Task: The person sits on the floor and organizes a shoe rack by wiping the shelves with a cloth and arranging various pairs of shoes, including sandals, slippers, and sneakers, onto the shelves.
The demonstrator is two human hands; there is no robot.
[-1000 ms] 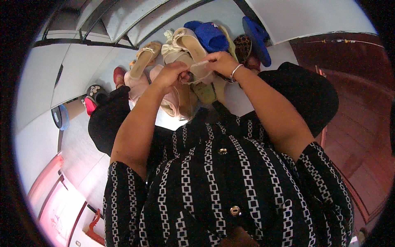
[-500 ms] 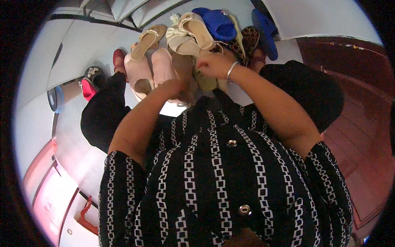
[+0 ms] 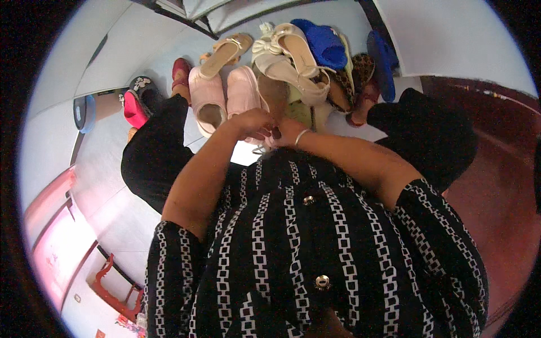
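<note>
My left hand (image 3: pixel 253 124) and my right hand (image 3: pixel 288 133) meet low in front of my body, fingers closed at the near end of a brown-soled sandal (image 3: pixel 273 94). Its sole points away from me; the part between my fingers is mostly hidden. Just left of it lies a pair of pale pink slip-on shoes (image 3: pixel 207 101). To the right, a cream sandal with a bow (image 3: pixel 282 69) overlaps another cream sandal (image 3: pixel 298 48). A greenish shoe (image 3: pixel 301 112) shows beyond my right hand.
A tan sandal (image 3: pixel 221 59) rests beyond the pink shoes. Blue fuzzy slippers (image 3: pixel 327 48), leopard-print shoes (image 3: pixel 360 70) and a blue flip-flop (image 3: pixel 382 65) lie at right. Red-pink and black footwear (image 3: pixel 135 110) stands at left. My dark red shoes (image 3: pixel 181 73) flank the pile.
My right hand has come down from the cream sandals to join my left hand at the brown sandal. The view has shifted, so the pile appears farther right and lower.
</note>
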